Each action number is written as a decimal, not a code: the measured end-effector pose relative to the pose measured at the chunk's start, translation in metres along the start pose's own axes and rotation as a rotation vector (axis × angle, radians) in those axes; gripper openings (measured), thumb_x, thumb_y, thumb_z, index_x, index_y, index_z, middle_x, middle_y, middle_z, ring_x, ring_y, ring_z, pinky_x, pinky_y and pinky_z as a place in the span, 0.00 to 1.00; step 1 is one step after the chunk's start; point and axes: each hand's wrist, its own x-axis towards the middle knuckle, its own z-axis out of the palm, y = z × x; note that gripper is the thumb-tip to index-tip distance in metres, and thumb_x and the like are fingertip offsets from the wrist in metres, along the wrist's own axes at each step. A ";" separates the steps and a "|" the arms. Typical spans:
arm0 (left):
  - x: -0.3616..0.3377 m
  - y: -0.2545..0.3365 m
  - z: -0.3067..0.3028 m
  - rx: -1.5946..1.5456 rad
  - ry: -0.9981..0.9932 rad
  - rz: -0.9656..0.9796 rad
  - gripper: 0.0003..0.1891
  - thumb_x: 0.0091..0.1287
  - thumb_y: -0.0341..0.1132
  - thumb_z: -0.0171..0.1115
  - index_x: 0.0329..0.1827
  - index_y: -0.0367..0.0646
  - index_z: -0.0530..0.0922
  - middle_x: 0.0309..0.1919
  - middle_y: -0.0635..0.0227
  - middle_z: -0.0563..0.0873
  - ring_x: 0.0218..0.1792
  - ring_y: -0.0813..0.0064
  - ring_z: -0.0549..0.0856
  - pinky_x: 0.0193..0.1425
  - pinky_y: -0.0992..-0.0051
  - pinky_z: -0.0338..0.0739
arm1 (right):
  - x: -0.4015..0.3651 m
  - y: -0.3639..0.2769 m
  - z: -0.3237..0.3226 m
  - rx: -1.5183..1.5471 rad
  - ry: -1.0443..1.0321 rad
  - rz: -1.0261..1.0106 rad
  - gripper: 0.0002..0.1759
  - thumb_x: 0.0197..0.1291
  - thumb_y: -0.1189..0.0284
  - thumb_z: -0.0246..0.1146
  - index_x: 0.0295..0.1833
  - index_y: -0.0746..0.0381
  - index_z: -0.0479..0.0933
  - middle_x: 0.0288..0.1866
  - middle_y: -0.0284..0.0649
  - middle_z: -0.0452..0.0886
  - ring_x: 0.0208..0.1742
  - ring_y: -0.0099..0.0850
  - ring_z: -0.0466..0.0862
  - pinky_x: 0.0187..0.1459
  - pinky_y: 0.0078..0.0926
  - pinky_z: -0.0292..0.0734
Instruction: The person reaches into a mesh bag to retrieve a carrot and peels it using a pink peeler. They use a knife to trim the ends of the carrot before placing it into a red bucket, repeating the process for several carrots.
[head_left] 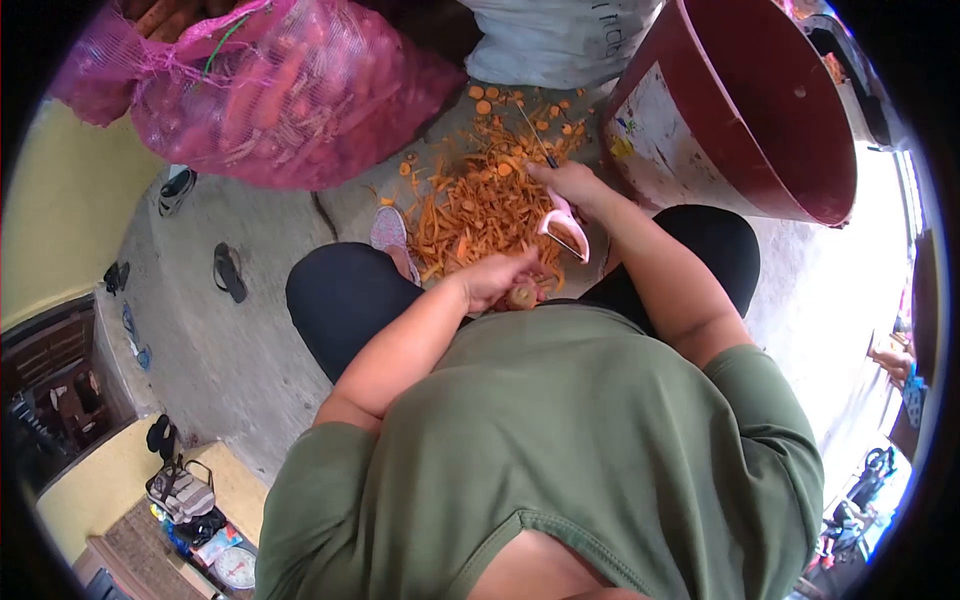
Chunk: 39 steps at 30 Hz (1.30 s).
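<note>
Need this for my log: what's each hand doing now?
Left hand: closed on a stubby orange carrot.
Right hand: closed on a pink plastic-handled peeler.

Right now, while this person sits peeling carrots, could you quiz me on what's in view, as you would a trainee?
1. True or false: the right hand holds a pink peeler.
2. What does the left hand hold? A) a carrot B) a flip-flop C) a spoon
3. Fill in: the mesh sack full of carrots is coloured ____.
Key: 1 true; 2 A; 3 pink.
</note>
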 end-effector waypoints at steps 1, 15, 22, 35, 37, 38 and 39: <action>0.003 -0.002 -0.005 0.135 -0.005 -0.024 0.30 0.58 0.63 0.38 0.44 0.45 0.72 0.32 0.68 0.79 0.33 0.82 0.77 0.29 0.84 0.68 | 0.003 0.006 -0.002 0.015 -0.014 0.011 0.28 0.47 0.50 0.59 0.15 0.66 0.70 0.10 0.39 0.68 0.10 0.26 0.66 0.13 0.28 0.60; -0.025 0.039 -0.030 -0.694 0.076 0.705 0.15 0.53 0.30 0.55 0.44 0.35 0.71 0.45 0.55 0.73 0.46 0.70 0.76 0.38 0.77 0.79 | 0.003 0.027 0.001 -0.202 -0.405 -0.063 0.27 0.52 0.49 0.53 0.29 0.65 0.77 0.19 0.40 0.75 0.16 0.29 0.70 0.21 0.26 0.67; -0.045 0.049 -0.026 0.013 0.318 0.476 0.18 0.51 0.28 0.58 0.46 0.34 0.70 0.38 0.64 0.77 0.38 0.76 0.78 0.37 0.80 0.75 | 0.007 0.013 -0.007 0.360 -0.595 0.082 0.22 0.53 0.53 0.56 0.16 0.57 0.67 0.11 0.30 0.64 0.11 0.22 0.63 0.15 0.23 0.61; -0.018 0.038 -0.034 0.636 0.618 0.366 0.13 0.50 0.32 0.59 0.36 0.36 0.70 0.24 0.64 0.77 0.26 0.77 0.78 0.29 0.78 0.72 | -0.034 -0.010 0.004 -0.297 -0.136 -0.187 0.29 0.45 0.48 0.60 0.25 0.70 0.73 0.22 0.45 0.75 0.25 0.34 0.76 0.31 0.32 0.70; -0.020 0.039 -0.036 0.844 0.858 0.337 0.18 0.45 0.38 0.61 0.37 0.36 0.72 0.27 0.52 0.79 0.32 0.56 0.79 0.37 0.67 0.72 | -0.036 -0.002 0.004 -0.547 -0.183 -0.242 0.31 0.44 0.47 0.60 0.26 0.71 0.73 0.24 0.49 0.76 0.28 0.38 0.77 0.33 0.33 0.70; -0.020 0.039 -0.035 0.866 0.876 0.348 0.18 0.45 0.39 0.61 0.37 0.37 0.73 0.28 0.52 0.79 0.33 0.55 0.79 0.37 0.66 0.72 | -0.038 0.000 0.005 -0.674 -0.207 -0.270 0.32 0.44 0.47 0.59 0.26 0.71 0.73 0.25 0.51 0.76 0.29 0.40 0.78 0.34 0.34 0.71; -0.021 0.038 -0.034 0.888 0.895 0.359 0.18 0.45 0.39 0.61 0.38 0.38 0.73 0.29 0.52 0.79 0.34 0.55 0.79 0.38 0.65 0.72 | -0.045 -0.005 0.007 -0.773 -0.263 -0.247 0.33 0.45 0.46 0.58 0.27 0.72 0.74 0.27 0.55 0.76 0.32 0.44 0.78 0.36 0.35 0.71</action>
